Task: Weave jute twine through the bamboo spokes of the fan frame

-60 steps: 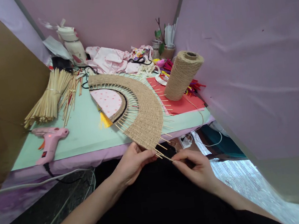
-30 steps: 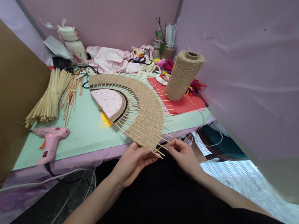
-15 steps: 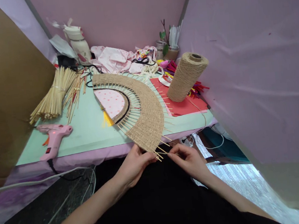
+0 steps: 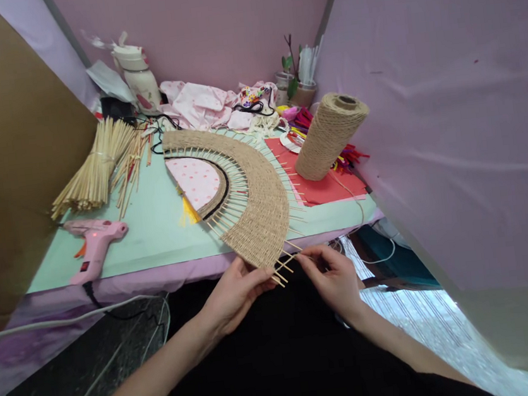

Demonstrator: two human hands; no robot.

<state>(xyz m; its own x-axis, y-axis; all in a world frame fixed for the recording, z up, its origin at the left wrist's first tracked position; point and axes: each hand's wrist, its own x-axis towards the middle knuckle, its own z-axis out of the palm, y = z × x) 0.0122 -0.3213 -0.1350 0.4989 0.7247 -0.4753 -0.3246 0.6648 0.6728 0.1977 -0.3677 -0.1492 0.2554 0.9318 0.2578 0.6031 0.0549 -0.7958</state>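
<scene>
A half-round fan (image 4: 265, 204), woven of twine over thin sticks, lies partly on the table and juts past its front edge. Its inner half-disc (image 4: 196, 181) is pink dotted cloth with a black cord rim, and a yellow tassel (image 4: 189, 210) hangs beside it. My left hand (image 4: 241, 293) grips the fan's lower corner, thumb on top. In my right hand (image 4: 332, 276), thumb and forefinger pinch a strand of twine, drawn out between the bare stick ends. A tall spool of twine (image 4: 328, 136) stands tilted at the right; its loose strand dips over the table edge.
At the left lie a pink glue gun (image 4: 95, 242) with a lit red light and a bundle of sticks (image 4: 96, 166), near a cardboard box (image 4: 16, 156). Red sheets (image 4: 334, 187) lie under the spool. A bottle (image 4: 140, 78) and pink cloth (image 4: 200, 103) are at the back.
My right hand has moved slightly up with the twine, which now crosses the stick ends at a different angle. My left hand and the fan have barely moved.
</scene>
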